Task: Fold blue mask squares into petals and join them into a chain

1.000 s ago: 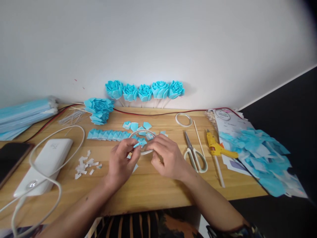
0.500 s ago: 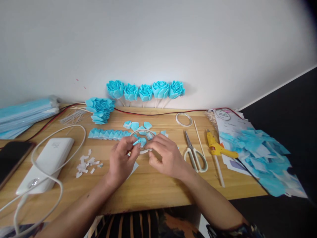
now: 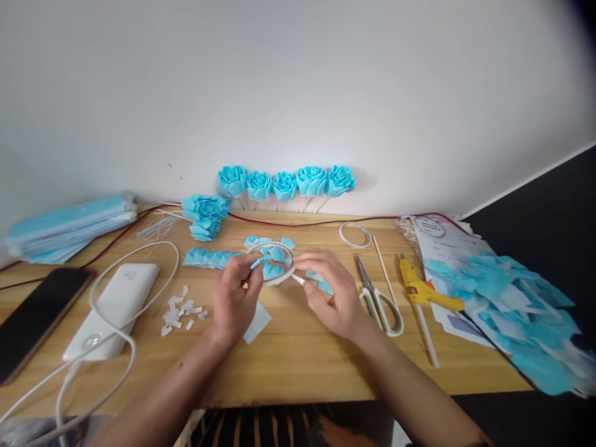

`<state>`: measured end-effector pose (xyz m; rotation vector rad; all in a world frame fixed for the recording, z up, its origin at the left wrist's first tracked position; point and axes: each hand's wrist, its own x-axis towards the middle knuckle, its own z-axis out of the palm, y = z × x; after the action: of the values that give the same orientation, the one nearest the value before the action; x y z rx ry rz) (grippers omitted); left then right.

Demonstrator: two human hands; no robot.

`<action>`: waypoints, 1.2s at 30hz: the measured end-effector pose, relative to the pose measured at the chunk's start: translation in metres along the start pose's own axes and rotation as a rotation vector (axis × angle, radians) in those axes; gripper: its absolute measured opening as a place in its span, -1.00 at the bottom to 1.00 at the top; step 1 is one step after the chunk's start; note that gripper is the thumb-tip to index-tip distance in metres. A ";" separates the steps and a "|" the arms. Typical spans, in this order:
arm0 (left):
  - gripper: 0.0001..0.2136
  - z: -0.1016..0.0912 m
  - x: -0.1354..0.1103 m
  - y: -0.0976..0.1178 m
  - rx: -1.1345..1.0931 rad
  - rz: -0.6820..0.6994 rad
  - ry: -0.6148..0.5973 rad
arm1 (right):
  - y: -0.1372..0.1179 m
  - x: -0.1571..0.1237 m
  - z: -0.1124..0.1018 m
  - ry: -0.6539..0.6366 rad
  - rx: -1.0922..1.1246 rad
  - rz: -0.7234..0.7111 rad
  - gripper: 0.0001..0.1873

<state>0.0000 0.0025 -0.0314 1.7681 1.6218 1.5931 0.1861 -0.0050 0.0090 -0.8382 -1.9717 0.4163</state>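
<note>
Our left hand (image 3: 236,299) pinches petal (image 3: 257,263) by tape ring (image 3: 274,283); right hand (image 3: 334,299) touches white strip (image 3: 298,279), whether pinched we cannot tell. Wooden table (image 3: 298,369) beneath; blue flowers (image 3: 285,185) along pale wall (image 3: 298,87).

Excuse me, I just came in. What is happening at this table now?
A person works with bare hands. The left hand pinches a small folded blue piece in front of a white ring, which looks like a roll of tape. The right hand holds a white strip at its fingertips, beside the ring. Five blue flowers on thin sticks stand along the wall. The scissors and yellow glue gun lie to the right, unused.
</note>
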 end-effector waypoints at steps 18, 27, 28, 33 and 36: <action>-0.87 -0.009 0.015 -0.004 -0.228 -0.202 0.067 | -0.031 -0.046 -0.066 -0.339 -0.582 0.378 -0.78; -0.84 -0.009 0.018 0.009 -0.471 -0.309 -0.002 | 0.009 -0.093 -0.075 -0.482 -1.133 0.762 -0.67; -0.83 -0.009 0.018 0.009 -0.480 -0.322 -0.005 | 0.011 -0.091 -0.073 -0.475 -1.128 0.776 -0.69; -0.78 -0.007 0.023 0.006 -0.613 -0.476 -0.056 | 0.014 -0.086 -0.091 -0.193 -0.741 0.903 -0.65; -0.73 -0.006 0.026 0.006 -0.758 -0.606 -0.109 | 0.003 -0.085 -0.098 0.085 -0.037 0.896 -0.33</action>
<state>-0.0077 0.0194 -0.0108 0.8518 1.1090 1.4778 0.3002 -0.0665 0.0045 -1.7171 -1.4328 0.8314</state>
